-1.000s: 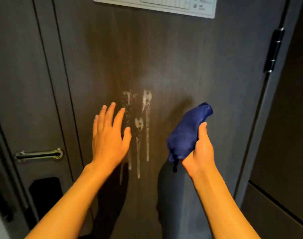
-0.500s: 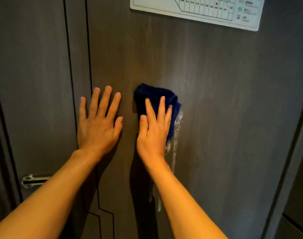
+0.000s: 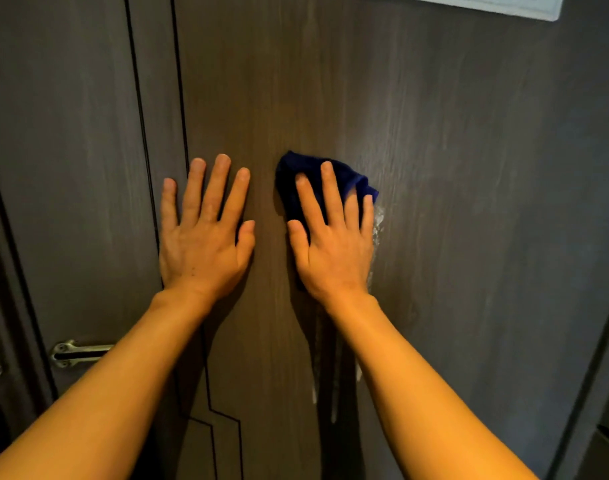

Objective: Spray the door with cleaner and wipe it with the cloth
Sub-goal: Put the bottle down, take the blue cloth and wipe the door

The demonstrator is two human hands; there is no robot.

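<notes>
Up against the dark wood-grain door [image 3: 469,168], seen from the head camera (the only view going), both hands are flat on the panel. The left hand [image 3: 202,244] is bare, its fingers [image 3: 213,188] spread apart and holding nothing, so my guess is it's just bracing. The right hand [image 3: 334,251] has its fingers laid open over a dark blue cloth [image 3: 296,171], pinning it to the door under the palm rather than gripping it. The cloth sits bunched at mid-door, poking out above the fingertips and off to the right.

Foamy cleaner [image 3: 377,223] shows just right of that hand, with thin drips [image 3: 314,393] running down below the wrist, so the spraying looks done and the wiping underway.

That cloth looks soft and floppy and weighs next to nothing. It'll fold wherever it's pushed, so a flat palm over the middle seems the right hold. A door handle [image 3: 81,351] sits low on the left, and a white sign [image 3: 524,6] is at the top edge.
</notes>
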